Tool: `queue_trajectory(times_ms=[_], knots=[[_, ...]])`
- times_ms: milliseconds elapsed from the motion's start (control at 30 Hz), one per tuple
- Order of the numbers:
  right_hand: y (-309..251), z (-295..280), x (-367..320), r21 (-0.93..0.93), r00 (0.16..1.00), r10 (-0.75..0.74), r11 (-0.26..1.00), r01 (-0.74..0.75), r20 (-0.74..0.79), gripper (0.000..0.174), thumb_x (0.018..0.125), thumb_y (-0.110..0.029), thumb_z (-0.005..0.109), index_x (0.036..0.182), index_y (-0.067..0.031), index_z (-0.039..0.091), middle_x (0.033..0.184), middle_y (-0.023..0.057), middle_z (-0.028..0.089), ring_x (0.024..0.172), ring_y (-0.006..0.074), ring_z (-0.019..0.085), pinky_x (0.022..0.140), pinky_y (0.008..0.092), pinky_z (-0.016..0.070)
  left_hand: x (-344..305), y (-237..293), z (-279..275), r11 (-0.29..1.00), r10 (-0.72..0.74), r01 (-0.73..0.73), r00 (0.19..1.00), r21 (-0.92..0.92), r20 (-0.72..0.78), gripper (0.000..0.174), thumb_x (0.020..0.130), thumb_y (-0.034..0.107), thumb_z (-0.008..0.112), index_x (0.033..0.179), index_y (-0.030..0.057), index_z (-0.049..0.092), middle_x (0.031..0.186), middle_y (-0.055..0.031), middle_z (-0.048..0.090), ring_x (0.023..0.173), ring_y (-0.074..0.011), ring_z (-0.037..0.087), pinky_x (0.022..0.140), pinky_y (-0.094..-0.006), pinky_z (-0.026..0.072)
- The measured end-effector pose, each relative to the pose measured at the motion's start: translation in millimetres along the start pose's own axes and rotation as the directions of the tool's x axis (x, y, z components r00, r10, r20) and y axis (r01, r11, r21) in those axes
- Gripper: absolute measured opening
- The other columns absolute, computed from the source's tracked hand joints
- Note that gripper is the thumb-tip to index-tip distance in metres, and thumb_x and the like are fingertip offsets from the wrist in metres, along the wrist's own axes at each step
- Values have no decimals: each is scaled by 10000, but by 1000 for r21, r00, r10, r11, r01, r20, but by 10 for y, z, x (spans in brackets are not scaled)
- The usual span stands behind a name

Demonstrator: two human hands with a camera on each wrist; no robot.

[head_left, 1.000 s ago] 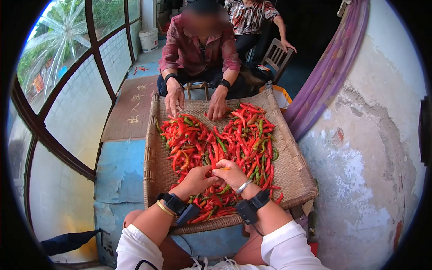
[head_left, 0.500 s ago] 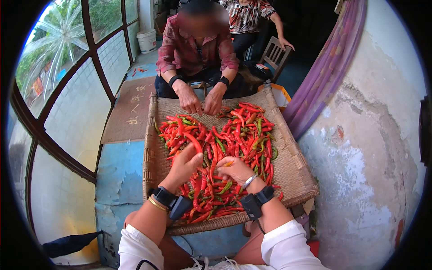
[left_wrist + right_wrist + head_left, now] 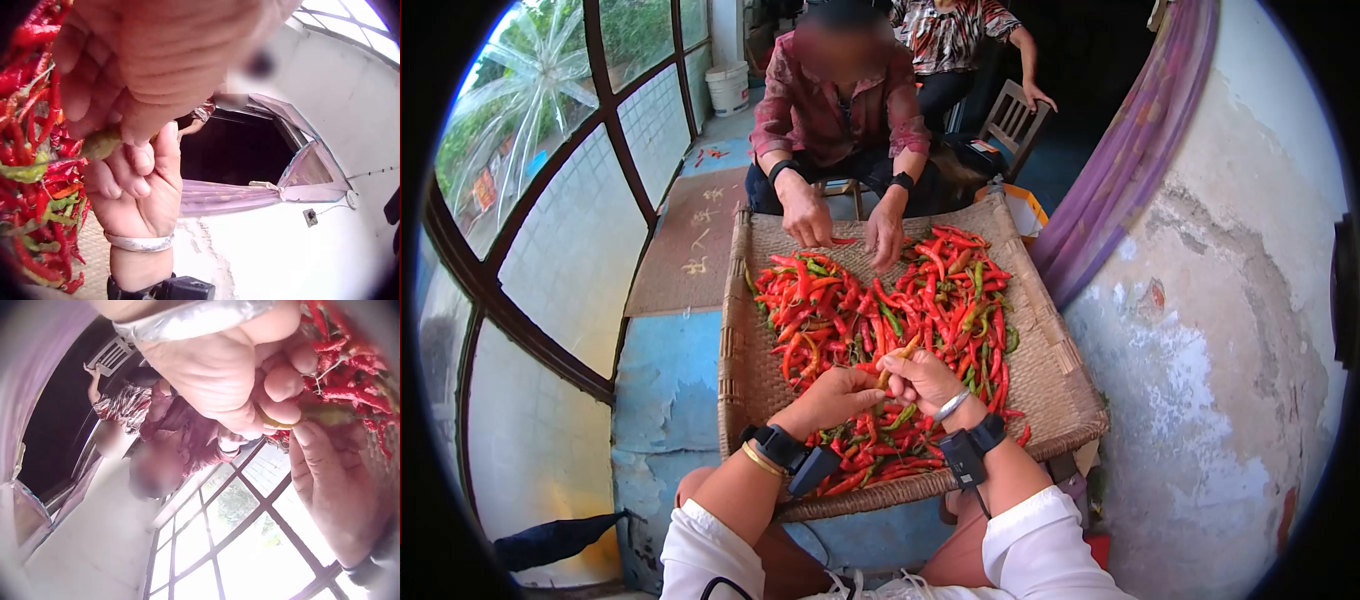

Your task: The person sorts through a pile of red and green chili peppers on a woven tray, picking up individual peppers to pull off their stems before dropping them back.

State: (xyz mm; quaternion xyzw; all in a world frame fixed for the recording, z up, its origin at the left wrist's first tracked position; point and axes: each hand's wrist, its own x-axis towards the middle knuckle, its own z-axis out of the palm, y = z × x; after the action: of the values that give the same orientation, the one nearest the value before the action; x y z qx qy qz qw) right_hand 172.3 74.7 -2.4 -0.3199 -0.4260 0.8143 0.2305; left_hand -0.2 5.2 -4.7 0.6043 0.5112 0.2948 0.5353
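Over the near part of a woven tray [image 3: 1055, 385], my two hands meet at one yellow-green chili [image 3: 910, 347]. My right hand [image 3: 927, 380] curls its fingers round the chili, whose tip sticks out above the hand in the head view. My left hand [image 3: 837, 397] pinches the same chili [image 3: 102, 144] lower down, between thumb and fingers. In the right wrist view the chili [image 3: 328, 414] runs between both hands' fingertips. Red and green chilies [image 3: 870, 310] lie heaped on the tray beneath and beyond the hands.
Across the tray, a seated person [image 3: 840, 110] works with both hands at its far edge. Another person [image 3: 950, 45] rests a hand on a wooden chair [image 3: 1012, 125]. A window [image 3: 550, 240] is on the left; a purple curtain [image 3: 1130, 150] and a wall stand right.
My left hand first moved away with a red chili, then came back to my right hand without it. The yellow-green chili now stands out between my hands. The other person's hands moved apart.
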Motion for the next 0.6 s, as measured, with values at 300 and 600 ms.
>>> queue_trajectory(times_ms=[300,600], knots=[[-51,-126,14,178,991,-63,980,84,-122,186,843,-244,553,874,-60,560,564,-6,521,402,50,416,364,188,319,-44,151,-93,962,-240,240,971,-134,10,205,877,231,508,937,42,560,710,46,524,601,-32,478,528,-191,406],[-90,-854,269,-732,740,-542,674,101,-397,262,781,-238,605,957,-47,571,691,67,575,631,185,571,577,309,484,-2,168,-90,824,-180,-131,862,-551,-474,402,891,193,472,1235,2,387,939,-31,560,664,-66,514,590,-209,442]])
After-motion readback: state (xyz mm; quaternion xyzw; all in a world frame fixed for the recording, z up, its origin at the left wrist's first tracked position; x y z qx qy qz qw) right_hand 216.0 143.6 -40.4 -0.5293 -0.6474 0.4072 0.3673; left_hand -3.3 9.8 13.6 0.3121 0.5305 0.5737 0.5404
